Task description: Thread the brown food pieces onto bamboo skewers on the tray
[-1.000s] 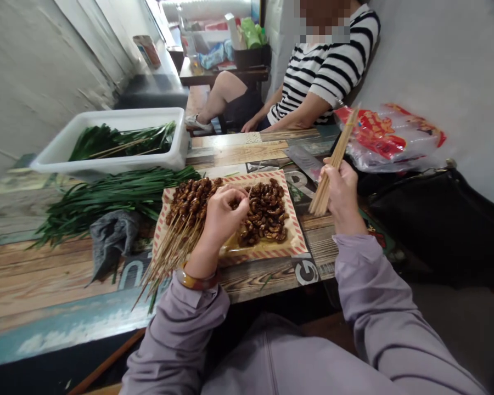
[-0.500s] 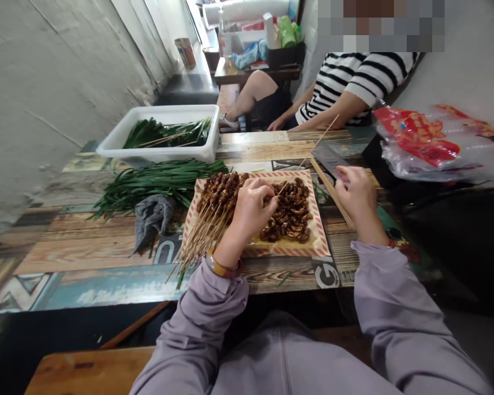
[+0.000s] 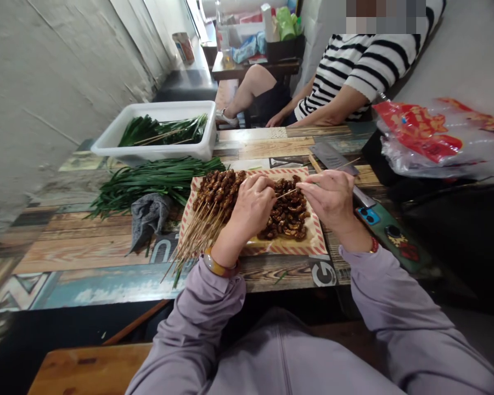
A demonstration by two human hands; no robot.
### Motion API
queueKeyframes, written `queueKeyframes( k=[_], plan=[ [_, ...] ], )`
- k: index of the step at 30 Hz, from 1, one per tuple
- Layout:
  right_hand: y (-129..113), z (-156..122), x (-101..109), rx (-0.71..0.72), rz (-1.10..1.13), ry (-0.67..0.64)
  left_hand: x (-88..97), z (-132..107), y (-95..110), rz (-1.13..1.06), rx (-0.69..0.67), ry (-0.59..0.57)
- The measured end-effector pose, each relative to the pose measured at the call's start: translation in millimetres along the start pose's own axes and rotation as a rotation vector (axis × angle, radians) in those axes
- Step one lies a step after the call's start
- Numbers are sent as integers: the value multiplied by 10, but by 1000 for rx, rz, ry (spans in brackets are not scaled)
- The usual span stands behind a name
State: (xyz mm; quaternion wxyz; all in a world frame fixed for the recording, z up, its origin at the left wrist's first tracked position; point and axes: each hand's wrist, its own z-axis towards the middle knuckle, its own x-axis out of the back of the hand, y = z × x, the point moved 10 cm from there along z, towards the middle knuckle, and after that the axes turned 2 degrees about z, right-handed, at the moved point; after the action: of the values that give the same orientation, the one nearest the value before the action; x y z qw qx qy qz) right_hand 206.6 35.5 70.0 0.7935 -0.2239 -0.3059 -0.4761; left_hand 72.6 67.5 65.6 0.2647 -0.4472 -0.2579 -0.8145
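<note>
Partly hidden skewer [image 3: 287,193], grip of R hand [image 3: 332,198] pinched on it, L hand [image 3: 253,206] ditto, tip obscured

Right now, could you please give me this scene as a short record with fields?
Left hand: grip closed at left end of thin skewer
Right hand: grip closed farther along same skewer
Tray: loaded skewers left, loose brown pieces right
Left side: grey cloth, green leaves, white tub
Right side: knife, plastic bag
Far side: seated person, striped top
</note>
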Motion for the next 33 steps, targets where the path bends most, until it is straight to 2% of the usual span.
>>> queueKeyframes(
  k=[5, 9, 12, 15, 19, 23, 26, 30, 33],
  plan=[
    [-18, 1, -106, -7, 77, -93, 25, 17, -89, -48, 35, 34],
    [48, 10, -171, -71, 120, -122, 202, -10, -380, -48, 172, 187],
    [130, -1, -181, -130, 111, -109, 306, -71, -574, 42, 298, 268],
    [175, -20, -167, -166, 122, -92, 272, -90, -590, 148, 335, 218],
    [162, -25, -161, -165, 130, -96, 90, -85, -524, 222, 300, 55],
    [161, -13, -153, -173, 139, -92, -44, -96, -538, 254, 288, -47],
    [157, -9, -146, -173, 131, -93, -80, -95, -526, 269, 267, -57],
    [150, -13, -139, -175, 137, -96, -59, -93, -519, 269, 254, 4],
    [150, -12, -124, -179, 141, -85, -86, -93, -529, 237, 228, 7]
  ],
)
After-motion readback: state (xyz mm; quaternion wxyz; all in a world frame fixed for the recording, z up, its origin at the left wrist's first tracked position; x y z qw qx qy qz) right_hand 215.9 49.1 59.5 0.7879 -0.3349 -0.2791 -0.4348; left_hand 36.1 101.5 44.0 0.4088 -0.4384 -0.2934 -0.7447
